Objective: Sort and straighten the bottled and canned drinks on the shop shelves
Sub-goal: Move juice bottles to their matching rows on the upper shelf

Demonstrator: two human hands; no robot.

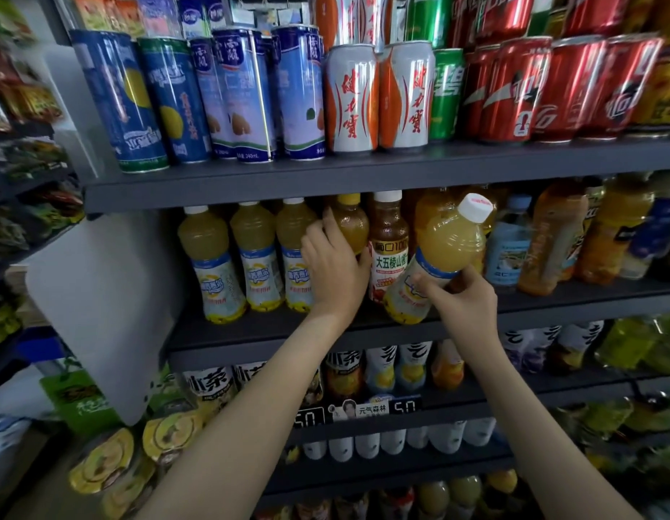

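Note:
On the middle shelf [326, 332], three white-capped yellow juice bottles [251, 257] stand in a row at the left. My left hand [333, 264] grips a yellow-capped orange juice bottle [350, 223] standing just right of that row. My right hand [463, 294] holds another white-capped yellow juice bottle [442, 253] by its lower half, tilted to the right in front of the shelf. Between my hands stands a hawthorn drink bottle [389, 242] with a white cap and red label.
The top shelf carries blue cans [228, 95], two white-and-orange cans [378, 95], a green can [446, 91] and red cola cans [543, 88]. Mixed bottles [551, 238] crowd the right of the middle shelf. Lower shelves hold tea bottles [363, 373]. Snack bags hang at far left.

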